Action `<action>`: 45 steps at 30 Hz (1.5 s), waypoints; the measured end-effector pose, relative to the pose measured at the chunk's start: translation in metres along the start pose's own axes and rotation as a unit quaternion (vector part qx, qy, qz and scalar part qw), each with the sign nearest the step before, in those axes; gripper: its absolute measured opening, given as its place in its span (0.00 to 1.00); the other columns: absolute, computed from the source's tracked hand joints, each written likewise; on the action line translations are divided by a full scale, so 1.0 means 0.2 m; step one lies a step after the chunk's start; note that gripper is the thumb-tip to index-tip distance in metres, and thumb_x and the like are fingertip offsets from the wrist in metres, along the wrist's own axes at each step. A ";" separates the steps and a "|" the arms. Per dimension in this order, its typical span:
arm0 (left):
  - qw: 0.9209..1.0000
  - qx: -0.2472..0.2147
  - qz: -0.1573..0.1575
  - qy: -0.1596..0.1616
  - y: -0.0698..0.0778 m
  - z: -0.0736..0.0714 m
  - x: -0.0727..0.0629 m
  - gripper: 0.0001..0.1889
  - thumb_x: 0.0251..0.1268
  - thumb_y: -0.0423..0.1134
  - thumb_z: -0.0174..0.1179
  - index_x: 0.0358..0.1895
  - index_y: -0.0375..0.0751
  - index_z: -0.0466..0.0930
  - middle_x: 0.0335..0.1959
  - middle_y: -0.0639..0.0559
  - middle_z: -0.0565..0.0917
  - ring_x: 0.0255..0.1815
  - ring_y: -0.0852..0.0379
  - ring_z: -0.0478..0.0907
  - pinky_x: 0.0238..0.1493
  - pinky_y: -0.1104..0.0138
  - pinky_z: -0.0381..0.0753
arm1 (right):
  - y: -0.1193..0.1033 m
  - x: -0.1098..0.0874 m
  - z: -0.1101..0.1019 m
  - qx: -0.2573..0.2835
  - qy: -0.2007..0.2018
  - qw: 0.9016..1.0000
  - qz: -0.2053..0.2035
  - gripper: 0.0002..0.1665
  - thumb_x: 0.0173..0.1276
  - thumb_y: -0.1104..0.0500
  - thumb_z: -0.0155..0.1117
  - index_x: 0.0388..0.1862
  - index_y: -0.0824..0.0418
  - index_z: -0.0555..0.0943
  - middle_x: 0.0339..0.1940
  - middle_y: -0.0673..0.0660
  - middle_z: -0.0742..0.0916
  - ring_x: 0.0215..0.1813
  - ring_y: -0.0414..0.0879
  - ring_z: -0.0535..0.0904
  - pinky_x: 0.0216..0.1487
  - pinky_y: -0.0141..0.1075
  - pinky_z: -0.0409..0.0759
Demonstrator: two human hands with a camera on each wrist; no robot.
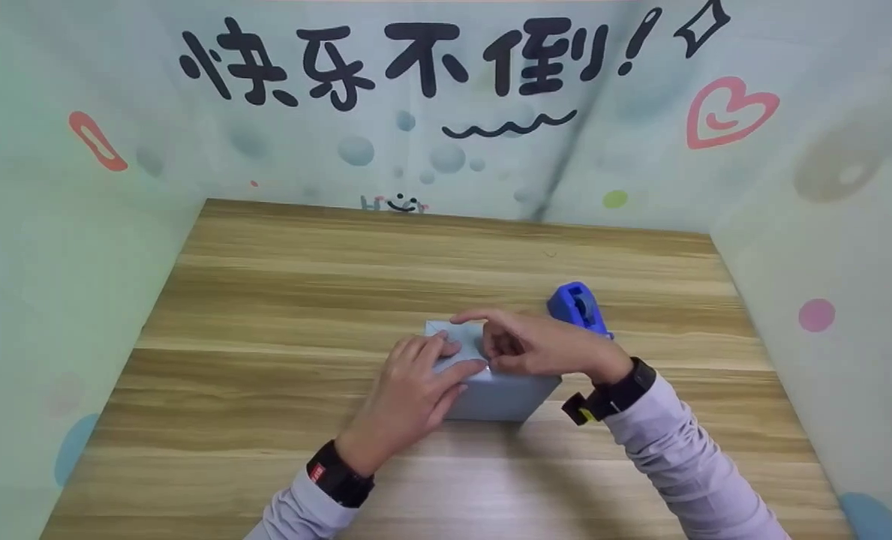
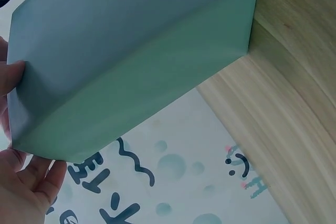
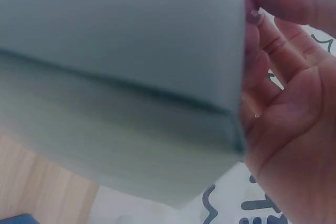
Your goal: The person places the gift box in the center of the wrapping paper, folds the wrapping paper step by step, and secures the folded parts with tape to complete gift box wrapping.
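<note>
A box [image 1: 502, 397] wrapped in pale blue-grey paper lies on the wooden table. My left hand [image 1: 412, 379] rests on its top from the left, fingers over the paper and thumb stretched toward the middle. From the right, my right hand [image 1: 532, 343] reaches over the same top, index finger stretched to the left and the other fingers bent. Its thumb is close to my left thumb, where a small shiny bit [image 1: 488, 367], perhaps clear tape, shows. In the left wrist view a long paper face of the box [image 2: 136, 72] fills the upper part. Whether the right fingers pinch anything is hidden.
Just behind my right hand stands a blue tape dispenser [image 1: 575, 304]. The wood-grain table [image 1: 265, 315] is enclosed at the back and sides by printed pale sheets [image 1: 430, 157]. Both wrists wear black straps [image 1: 340, 476].
</note>
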State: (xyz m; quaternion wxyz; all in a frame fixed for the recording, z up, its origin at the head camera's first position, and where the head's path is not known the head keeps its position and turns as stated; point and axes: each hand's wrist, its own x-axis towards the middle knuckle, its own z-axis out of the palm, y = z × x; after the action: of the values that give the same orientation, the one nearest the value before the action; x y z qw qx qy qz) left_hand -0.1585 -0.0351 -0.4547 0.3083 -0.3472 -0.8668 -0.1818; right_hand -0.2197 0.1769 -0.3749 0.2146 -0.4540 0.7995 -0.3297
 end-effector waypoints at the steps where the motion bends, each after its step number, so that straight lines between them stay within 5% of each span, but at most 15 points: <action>1: 1.000 -0.005 -0.004 -0.002 0.00 0.00 0.00 0.17 0.55 0.43 0.63 0.51 0.57 0.80 0.46 0.49 0.77 0.48 0.51 0.74 0.56 0.57 0.72 | -0.01 0.00 0.00 -0.006 0.000 1.000 0.000 0.38 0.61 0.72 0.54 0.69 0.53 0.58 0.28 0.55 0.78 0.26 0.37 0.69 0.26 0.26 0.69; 8: 0.999 -0.031 -0.022 -0.021 0.00 -0.01 0.00 0.16 0.56 0.45 0.64 0.50 0.58 0.81 0.47 0.51 0.77 0.49 0.53 0.74 0.55 0.58 0.72 | -0.05 0.02 0.01 -0.080 0.006 0.997 0.024 0.37 0.61 0.70 0.56 0.69 0.55 0.59 0.25 0.52 0.76 0.26 0.37 0.69 0.28 0.27 0.71; 16: 0.999 -0.034 -0.022 -0.025 0.00 -0.02 0.00 0.15 0.57 0.46 0.63 0.50 0.58 0.81 0.48 0.50 0.78 0.51 0.52 0.74 0.56 0.57 0.72 | -0.13 0.02 0.02 -0.188 0.026 0.979 0.073 0.39 0.58 0.68 0.59 0.68 0.63 0.57 0.22 0.51 0.73 0.22 0.38 0.67 0.24 0.26 0.66; 21: 0.999 -0.038 -0.023 -0.022 0.00 -0.03 0.00 0.16 0.56 0.45 0.64 0.50 0.59 0.81 0.48 0.51 0.78 0.51 0.52 0.74 0.56 0.56 0.72 | -0.16 0.04 -0.01 -0.150 -0.001 0.969 0.198 0.45 0.61 0.63 0.62 0.72 0.59 0.50 0.29 0.54 0.77 0.28 0.42 0.72 0.31 0.32 0.73; 24: 0.999 -0.041 -0.024 -0.015 0.00 -0.02 -0.01 0.17 0.54 0.45 0.65 0.50 0.60 0.81 0.48 0.50 0.79 0.51 0.51 0.75 0.57 0.56 0.72 | -0.13 0.04 -0.03 -0.108 -0.004 0.966 0.235 0.47 0.61 0.57 0.66 0.72 0.58 0.49 0.32 0.54 0.77 0.31 0.43 0.73 0.35 0.35 0.74; 29: 0.998 -0.050 -0.030 -0.016 -0.01 -0.02 -0.01 0.18 0.55 0.45 0.64 0.51 0.61 0.80 0.49 0.51 0.79 0.53 0.51 0.74 0.59 0.55 0.71 | -0.07 0.03 -0.04 -0.088 0.015 0.976 0.199 0.41 0.64 0.58 0.63 0.70 0.60 0.53 0.30 0.54 0.76 0.30 0.42 0.71 0.33 0.32 0.71; 38: 0.997 -0.068 -0.041 -0.023 -0.02 -0.02 0.00 0.18 0.56 0.46 0.64 0.51 0.62 0.80 0.49 0.52 0.78 0.54 0.52 0.74 0.59 0.55 0.70 | -0.07 -0.02 0.03 -0.135 0.056 0.978 0.146 0.39 0.66 0.56 0.60 0.69 0.64 0.55 0.28 0.53 0.74 0.30 0.42 0.68 0.34 0.33 0.70; 42: 0.996 -0.073 -0.039 -0.020 -0.02 -0.01 0.00 0.18 0.55 0.46 0.64 0.52 0.61 0.80 0.49 0.52 0.78 0.54 0.52 0.73 0.58 0.55 0.70 | -0.08 -0.04 0.08 -0.174 0.065 0.971 0.149 0.46 0.57 0.50 0.69 0.69 0.59 0.56 0.41 0.56 0.76 0.39 0.46 0.73 0.40 0.38 0.75; 45: 0.996 -0.081 -0.043 -0.022 -0.03 0.00 0.00 0.18 0.56 0.45 0.64 0.52 0.61 0.80 0.50 0.51 0.77 0.55 0.52 0.73 0.58 0.55 0.70 | -0.06 -0.06 0.15 -0.258 0.109 0.952 0.122 0.47 0.49 0.48 0.75 0.66 0.55 0.64 0.47 0.56 0.75 0.44 0.49 0.73 0.43 0.41 0.76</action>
State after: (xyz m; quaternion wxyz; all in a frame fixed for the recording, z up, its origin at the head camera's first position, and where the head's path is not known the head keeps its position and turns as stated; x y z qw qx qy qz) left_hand -0.1633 -0.0397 -0.4555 0.2522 -0.3370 -0.8700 -0.2569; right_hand -0.1882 0.1741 -0.3865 0.0400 -0.3540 0.9252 -0.1306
